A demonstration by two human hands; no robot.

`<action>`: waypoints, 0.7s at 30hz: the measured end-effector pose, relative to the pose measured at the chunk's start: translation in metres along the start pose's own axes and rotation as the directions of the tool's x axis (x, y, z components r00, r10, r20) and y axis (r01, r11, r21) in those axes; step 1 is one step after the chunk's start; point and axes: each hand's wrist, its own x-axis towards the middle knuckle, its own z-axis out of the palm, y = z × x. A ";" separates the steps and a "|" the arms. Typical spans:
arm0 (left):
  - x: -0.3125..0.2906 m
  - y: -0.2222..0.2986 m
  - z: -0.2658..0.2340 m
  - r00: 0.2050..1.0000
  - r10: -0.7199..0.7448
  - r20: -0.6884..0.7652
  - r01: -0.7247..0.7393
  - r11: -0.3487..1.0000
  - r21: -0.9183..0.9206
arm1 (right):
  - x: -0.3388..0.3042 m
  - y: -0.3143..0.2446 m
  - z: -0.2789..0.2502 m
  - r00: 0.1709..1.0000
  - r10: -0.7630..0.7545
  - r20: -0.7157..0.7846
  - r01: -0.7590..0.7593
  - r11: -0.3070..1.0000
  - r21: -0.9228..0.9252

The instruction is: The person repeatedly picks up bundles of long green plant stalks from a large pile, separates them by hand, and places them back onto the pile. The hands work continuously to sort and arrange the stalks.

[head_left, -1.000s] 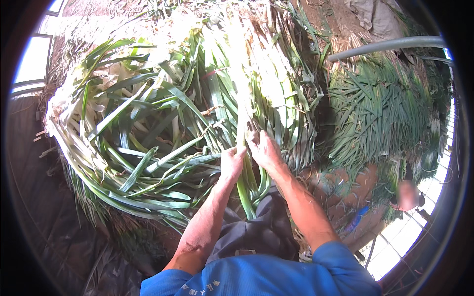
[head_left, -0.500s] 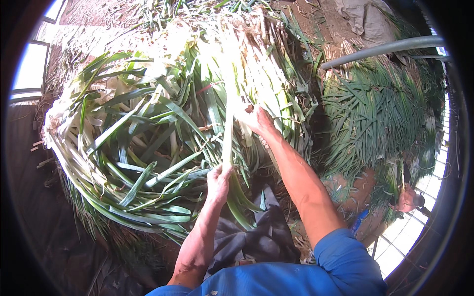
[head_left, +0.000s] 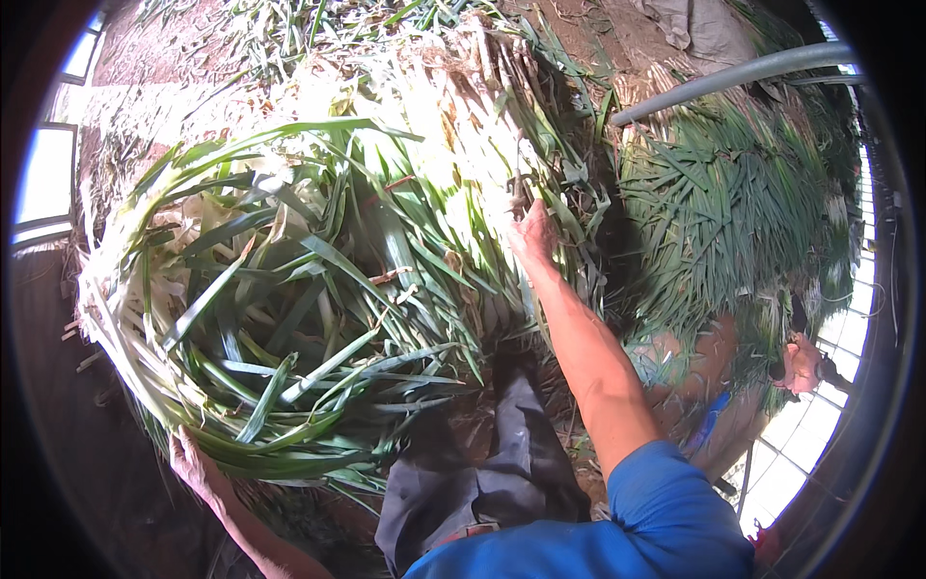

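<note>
Leeks with long green leaves and pale stalks lie in a large curved heap (head_left: 289,386) in front of me. At its lower left edge, my left hand (head_left: 196,465) is closed around the pale stalk of a leek (head_left: 145,381); its fingertips are partly hidden. Farther right, over a row of leeks (head_left: 473,164) with brownish root ends, my right hand (head_left: 533,236) is closed. A small dark piece shows at its fingers, too unclear to name. Strong sunlight washes out part of the row.
Another stack of green leeks (head_left: 723,212) lies to the right, with a grey curved pipe (head_left: 733,85) above it. A co-worker's arm (head_left: 799,365) shows at the far right. Beside my right arm lies a blue object (head_left: 711,420). Loose leaves (head_left: 280,29) litter the ground beyond.
My left hand has swung from the middle to the heap's lower left edge with the leek. A long leaf now arches over the heap's top. My right hand is slightly farther right.
</note>
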 end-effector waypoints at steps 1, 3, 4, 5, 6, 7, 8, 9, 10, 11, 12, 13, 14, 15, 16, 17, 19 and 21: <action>0.014 -0.035 -0.006 0.980 0.177 -0.089 -0.151 0.957 0.250 | 0.013 0.005 0.001 0.996 -0.005 -0.084 0.002 1.000 -0.031; 0.000 -0.008 0.029 0.948 0.250 -0.198 -0.173 0.925 0.339 | 0.040 0.020 -0.008 0.975 -0.016 -0.223 -0.004 0.996 -0.087; -0.010 0.003 0.046 0.913 0.255 -0.319 -0.162 0.943 0.289 | 0.053 0.024 -0.012 0.984 0.015 -0.178 -0.033 0.995 -0.096; -0.015 0.002 0.062 0.913 0.297 -0.281 -0.268 0.954 0.136 | 0.065 0.031 -0.013 0.997 0.048 -0.068 -0.054 0.994 -0.099; -0.033 0.034 0.098 0.950 0.241 -0.200 -0.232 0.971 0.063 | 0.078 0.044 -0.015 0.996 0.082 0.030 -0.078 0.991 -0.110; -0.050 0.046 0.141 0.943 0.306 -0.132 -0.322 0.939 -0.120 | 0.089 0.060 -0.014 0.994 0.090 0.064 -0.076 0.977 -0.197; -0.079 0.072 0.186 0.966 0.259 -0.001 -0.248 0.926 -0.286 | 0.090 0.061 -0.009 0.995 0.079 0.066 -0.065 0.979 -0.195; -0.101 0.082 0.223 0.941 0.282 0.188 -0.179 0.885 -0.430 | 0.085 0.057 -0.003 0.995 0.066 0.074 -0.051 0.981 -0.190; -0.124 0.095 0.265 0.915 0.227 0.333 -0.046 0.880 -0.473 | 0.083 0.056 0.000 0.996 0.056 0.073 -0.042 0.981 -0.189; -0.143 0.093 0.301 0.866 0.173 0.469 0.115 0.844 -0.524 | 0.080 0.045 0.003 0.996 0.083 0.040 -0.071 0.970 -0.231; -0.154 0.089 0.338 0.772 0.128 0.622 0.235 0.853 -0.466 | 0.074 0.038 0.003 0.994 0.107 0.029 -0.097 0.965 -0.245; -0.164 0.079 0.378 0.682 0.141 0.718 0.230 0.890 -0.393 | 0.068 0.035 0.001 0.995 0.082 0.050 -0.069 0.974 -0.218; -0.176 0.081 0.412 0.612 0.069 0.788 0.379 0.849 -0.369 | 0.061 0.033 -0.002 0.996 0.054 0.069 -0.041 0.982 -0.184; -0.179 0.077 0.436 0.595 0.022 0.804 0.462 0.809 -0.364 | 0.044 0.007 -0.003 0.982 0.055 0.179 -0.032 0.991 -0.129; -0.180 0.079 0.459 0.613 0.094 0.784 0.249 0.920 -0.304 | 0.029 -0.008 -0.005 0.986 0.016 0.166 -0.001 0.996 -0.092; -0.178 0.079 0.481 0.583 0.128 0.803 0.256 0.909 -0.330 | 0.017 -0.017 -0.009 0.985 -0.049 0.164 0.064 0.994 -0.084; -0.169 0.093 0.504 0.628 0.153 0.763 0.317 0.845 -0.431 | -0.017 -0.029 -0.010 0.970 -0.177 0.167 0.176 0.984 0.021; -0.158 0.114 0.503 0.626 0.111 0.772 0.404 0.800 -0.443 | -0.067 -0.039 -0.019 0.930 -0.260 0.259 0.226 0.962 0.154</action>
